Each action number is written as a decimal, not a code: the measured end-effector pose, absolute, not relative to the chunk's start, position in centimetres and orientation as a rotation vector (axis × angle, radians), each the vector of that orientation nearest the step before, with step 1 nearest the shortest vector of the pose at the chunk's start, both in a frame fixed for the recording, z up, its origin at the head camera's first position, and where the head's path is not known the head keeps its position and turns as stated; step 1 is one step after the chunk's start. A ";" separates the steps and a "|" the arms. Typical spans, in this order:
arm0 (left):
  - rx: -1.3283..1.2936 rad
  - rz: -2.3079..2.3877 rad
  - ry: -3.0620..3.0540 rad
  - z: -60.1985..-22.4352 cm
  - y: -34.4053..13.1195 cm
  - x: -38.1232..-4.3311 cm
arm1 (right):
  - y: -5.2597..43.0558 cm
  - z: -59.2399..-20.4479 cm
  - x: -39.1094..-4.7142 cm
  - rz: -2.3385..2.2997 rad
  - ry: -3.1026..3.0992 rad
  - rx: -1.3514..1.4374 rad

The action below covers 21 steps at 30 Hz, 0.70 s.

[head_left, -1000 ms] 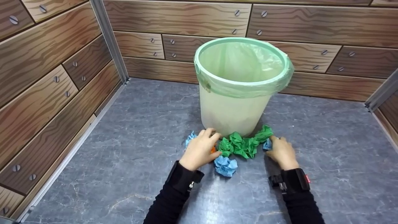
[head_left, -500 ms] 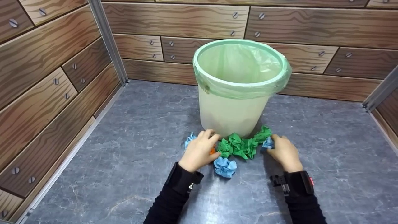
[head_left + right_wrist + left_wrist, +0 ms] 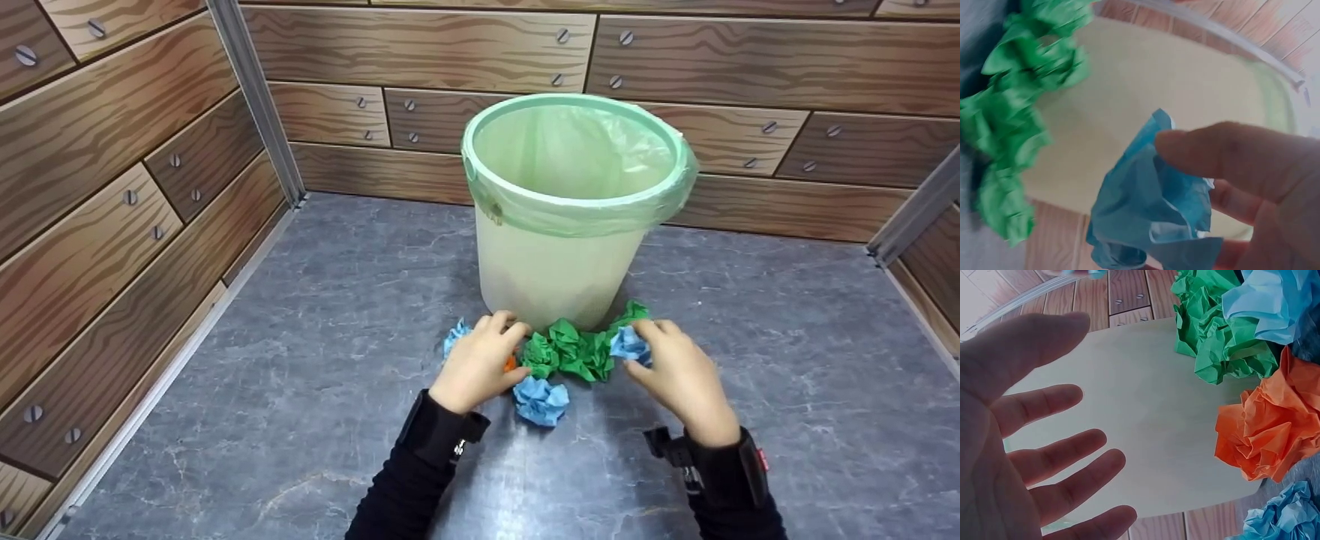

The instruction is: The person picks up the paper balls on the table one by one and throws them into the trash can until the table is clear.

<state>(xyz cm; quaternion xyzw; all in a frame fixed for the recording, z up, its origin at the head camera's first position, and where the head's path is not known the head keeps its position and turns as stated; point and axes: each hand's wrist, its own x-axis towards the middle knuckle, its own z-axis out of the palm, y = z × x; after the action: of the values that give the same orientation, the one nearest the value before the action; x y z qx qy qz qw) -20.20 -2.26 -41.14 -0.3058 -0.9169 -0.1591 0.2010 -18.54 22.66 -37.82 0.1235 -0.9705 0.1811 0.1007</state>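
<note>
Right hand (image 3: 684,367) pinching a crumpled blue paper (image 3: 628,345) in front of the lined bin (image 3: 555,262).
From here, the left hand (image 3: 484,358) looks relaxed, fingers spread and holding nothing, near an orange crumple (image 3: 1272,430); green crumples (image 3: 568,350) and another blue one (image 3: 541,402) lie between the hands on the grey surface (image 3: 337,300).

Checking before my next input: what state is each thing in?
Bin: upright, lined
Bag: folded over rim
Left hand: holding nothing
Right hand: pinching blue paper
Blue paper: crumpled
Loose blue papers: crumpled, on floor
Orange paper: crumpled
Green papers: crumpled, beside bin
</note>
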 end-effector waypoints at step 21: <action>-0.791 -0.474 -2.576 -40.7 -2.7 -20.2 | 20.9 -35.3 -16.1 0.686 -2.538 0.528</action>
<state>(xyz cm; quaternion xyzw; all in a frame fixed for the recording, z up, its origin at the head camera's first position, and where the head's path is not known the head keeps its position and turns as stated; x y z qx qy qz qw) -20.22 -2.69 -40.68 -0.2831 -0.9222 -0.1696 0.2017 -16.06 20.94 -35.32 0.1916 -0.9216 0.2490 0.2279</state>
